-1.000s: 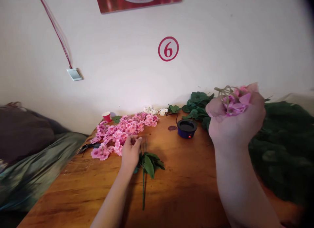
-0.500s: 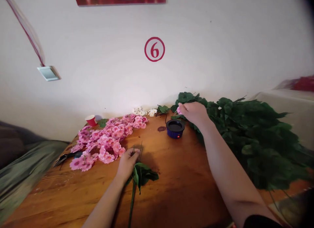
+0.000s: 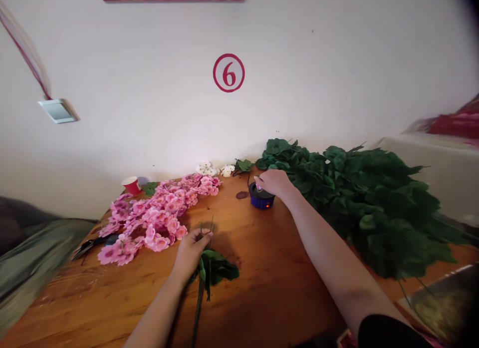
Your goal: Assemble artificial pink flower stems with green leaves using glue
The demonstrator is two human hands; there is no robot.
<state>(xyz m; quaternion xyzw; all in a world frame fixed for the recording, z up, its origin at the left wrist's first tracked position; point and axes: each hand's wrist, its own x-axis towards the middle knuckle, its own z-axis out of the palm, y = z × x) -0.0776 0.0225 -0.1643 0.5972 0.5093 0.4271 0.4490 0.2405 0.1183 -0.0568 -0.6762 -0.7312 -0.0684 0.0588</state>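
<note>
My left hand (image 3: 190, 252) rests on a green leafy stem (image 3: 209, 273) that lies on the wooden table (image 3: 269, 283), its fingers closed around the stem's thin upper prongs. My right hand (image 3: 275, 182) reaches far forward and sits over a small blue pot (image 3: 261, 200) with a red light, pressing a small pink flower into its top. A pile of pink fabric flowers (image 3: 157, 215) lies just left of my left hand.
A big heap of green leaves (image 3: 366, 203) covers the table's right side. A red paper cup (image 3: 130, 184), white blossoms (image 3: 213, 170) and dark pliers (image 3: 88, 246) lie at the back and left. A wall stands directly behind.
My right hand, raised close to the camera with pink flowers a second ago, has gone forward and down onto the blue pot. My left hand stayed on the stem.
</note>
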